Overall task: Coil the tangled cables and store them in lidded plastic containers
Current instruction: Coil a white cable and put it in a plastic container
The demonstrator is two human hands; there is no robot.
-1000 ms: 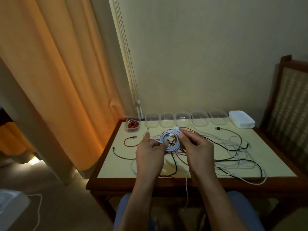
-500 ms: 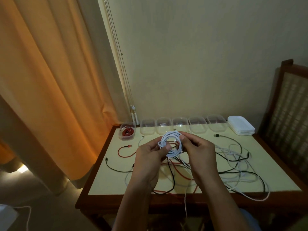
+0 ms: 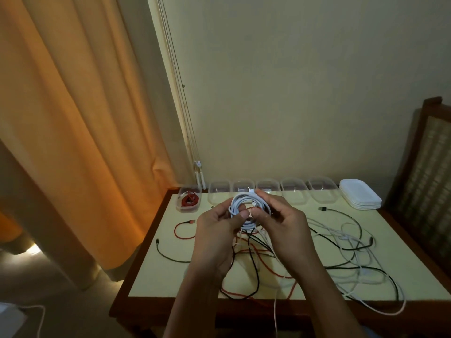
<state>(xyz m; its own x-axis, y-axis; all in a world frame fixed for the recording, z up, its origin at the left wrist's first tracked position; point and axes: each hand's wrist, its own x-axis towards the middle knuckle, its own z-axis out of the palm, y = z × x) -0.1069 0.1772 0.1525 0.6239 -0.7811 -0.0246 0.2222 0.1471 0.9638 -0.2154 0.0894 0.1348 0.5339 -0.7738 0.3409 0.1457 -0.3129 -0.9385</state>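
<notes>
Nearest: both forearms, raised from the lower edge toward the middle of the table

Left hand: grasping the white cable coil, thumb pressed on the coil's left side, fingers curled behind

Right hand: grasping the same coil from the right, fingers curled round the loops, fingertips near a white plug at the coil's top

Coil position: held between the two hands, up over the tabletop, overlapping the container row in the head view

Loose white strand: hanging from below the hands, down past the table's front edge

Beneath and right of the hands: tangled cables, white, black and red, spread over the cream tabletop

Left of the hands: red cable end in a half loop; black cable end nearer the front

Far edge, left to right: clear container with a coiled red cable inside, lid off; five empty clear containers side by side; stack of white lids

Beyond: orange curtain at left, blind cords against the wall, wooden chair at right
</notes>
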